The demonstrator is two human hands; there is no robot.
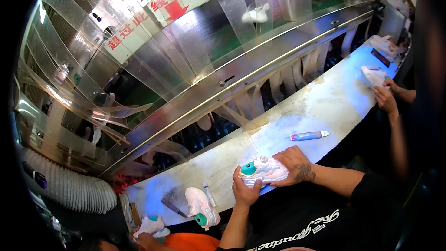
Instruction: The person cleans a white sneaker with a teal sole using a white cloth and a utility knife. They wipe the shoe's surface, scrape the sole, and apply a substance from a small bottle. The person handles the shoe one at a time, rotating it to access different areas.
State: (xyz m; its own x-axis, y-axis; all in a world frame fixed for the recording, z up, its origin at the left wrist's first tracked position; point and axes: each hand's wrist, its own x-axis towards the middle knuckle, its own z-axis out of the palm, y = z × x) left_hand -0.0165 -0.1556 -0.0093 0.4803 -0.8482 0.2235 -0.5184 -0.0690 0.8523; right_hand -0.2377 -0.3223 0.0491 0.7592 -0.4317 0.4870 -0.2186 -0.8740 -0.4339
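Between my two hands is a white and pale pink sneaker (269, 172) with a teal lining, held above the near edge of the worktable. My left hand (246, 189) grips the end by the teal opening, thumb along its side. At the other end, my right hand (293, 166), tattooed on its back, wraps its fingers over the shoe. A blue-grey handled tool (310, 135) with a pale tip lies beyond my right hand. Left of my left hand, a matching sneaker (203, 208) rests on the table beside a slim white tube (209, 195) and a dark flat tool (173, 208).
The long white worktable (288, 116) runs along a metal conveyor frame (241, 76) hung with clear plastic strips. Co-workers' hands hold sneakers at far right (374, 75) and lower left (151, 225). A ribbed hose (74, 188) stands at left.
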